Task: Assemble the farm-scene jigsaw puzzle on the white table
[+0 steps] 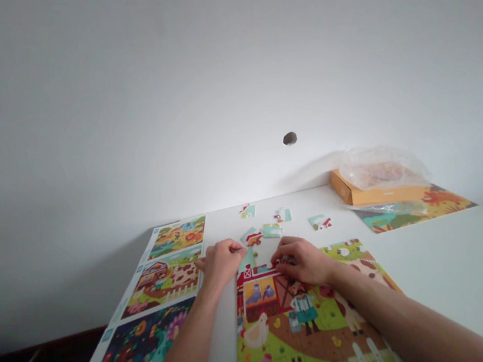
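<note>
A farm jigsaw puzzle [284,335], showing a farmer, a hen and a pig, lies partly assembled in front of me. At its upper left edge, my left hand [223,262] has its fingers pinched together on a light-blue puzzle piece [247,261]. My right hand [300,259] rests at the puzzle's top edge, fingers curled and closed around a small red part of a piece that they mostly cover. Just beyond the hands are several loose pieces, among them a red and blue piece [253,237] and a pale blue piece [272,230].
More loose pieces lie farther back, including a white-and-blue piece [282,215] and a red-marked piece [320,222]. Along the left runs a picture sheet [165,280]. An orange box [381,193] with a clear plastic bag [382,165] stands back right, by the wall [212,90].
</note>
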Available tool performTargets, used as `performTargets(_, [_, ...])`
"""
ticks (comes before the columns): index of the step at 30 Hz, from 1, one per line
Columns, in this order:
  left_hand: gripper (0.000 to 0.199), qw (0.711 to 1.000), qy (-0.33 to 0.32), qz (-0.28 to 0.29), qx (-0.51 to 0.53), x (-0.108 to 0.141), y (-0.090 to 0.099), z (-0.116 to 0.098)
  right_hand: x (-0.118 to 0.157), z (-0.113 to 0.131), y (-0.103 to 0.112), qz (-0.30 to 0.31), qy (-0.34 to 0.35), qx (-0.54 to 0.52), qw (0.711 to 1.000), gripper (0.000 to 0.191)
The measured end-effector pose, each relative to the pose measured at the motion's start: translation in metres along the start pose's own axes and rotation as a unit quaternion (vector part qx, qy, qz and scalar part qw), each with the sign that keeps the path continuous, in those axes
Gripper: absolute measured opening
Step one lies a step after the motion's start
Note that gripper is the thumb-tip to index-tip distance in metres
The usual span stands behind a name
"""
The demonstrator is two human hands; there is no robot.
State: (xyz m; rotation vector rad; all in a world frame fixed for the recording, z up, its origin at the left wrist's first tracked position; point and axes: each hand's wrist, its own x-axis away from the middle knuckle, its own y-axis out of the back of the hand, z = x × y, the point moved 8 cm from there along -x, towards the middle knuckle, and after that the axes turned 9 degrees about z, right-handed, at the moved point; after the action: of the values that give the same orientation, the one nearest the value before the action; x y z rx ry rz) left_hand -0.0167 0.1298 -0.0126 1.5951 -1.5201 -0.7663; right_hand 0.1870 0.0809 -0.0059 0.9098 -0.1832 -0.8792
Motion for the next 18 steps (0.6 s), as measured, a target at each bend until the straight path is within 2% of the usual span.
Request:
performTargets(3, [0.02, 0.992, -0.057, -0.008, 0.115, -0.002, 0.001, -0.006, 0.0, 0.001, 0.001, -0.003, 0.0, -0.001, 1.0, 0.017])
performTargets(7, [0.029, 0.939, -0.174, 0.033, 0.294, 0.006, -0.002, -0.029, 0.0, 0.003, 0.005, -0.022, -0.011, -0.02, 0.999, 0.023])
performTargets(12, [0.027, 0.901, -0.206, 0.126, 0.361, 0.023, -0.019, -0.05, 0.0, 0.006, 0.01, -0.042, -0.028, -0.032, 0.998, 0.023])
performTargets(15, [0.027, 0.869, -0.23, 0.188, 0.395, 0.033, -0.028, -0.061, 0.002, 0.003, 0.015, -0.078, -0.052, -0.034, 0.995, 0.029])
performTargets(18, [0.046, 0.852, -0.257, 0.227, 0.395, 0.041, -0.032, -0.069, 0.004, -0.006, 0.021, -0.137, -0.08, -0.099, 0.982, 0.028])
